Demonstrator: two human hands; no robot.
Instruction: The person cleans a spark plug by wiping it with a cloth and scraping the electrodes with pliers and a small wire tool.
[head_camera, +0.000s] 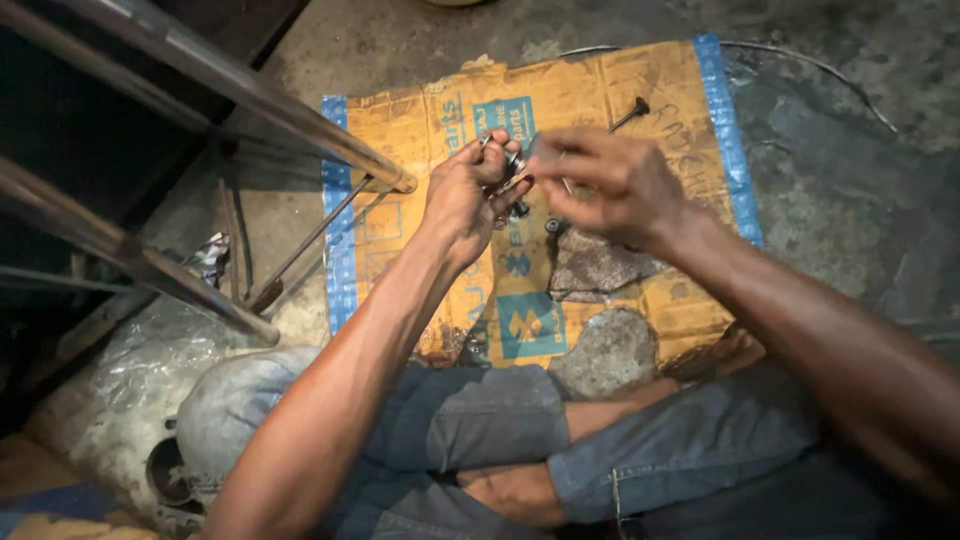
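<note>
Here, both hands (540, 185) mid-cardboard (680, 100), edges distant.

Flattened cardboard sheet (600, 90) on floor ahead of crossed legs (520, 430); rag (600, 268) on it near centre, bolt (630, 112) at far edge. Both hands (470, 195) (610, 185) meet above sheet w/ small metal part (515, 165) betw. them. Metal tubes (250, 90) to left

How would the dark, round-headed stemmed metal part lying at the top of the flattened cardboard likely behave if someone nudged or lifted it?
The stemmed metal part looks like solid metal, so probably stiff and fairly heavy for its size. Its thin round stem suggests it would roll, likely in an arc around the wider head. The flattened cardboard under it looks creased, which might stop it quickly.
</note>
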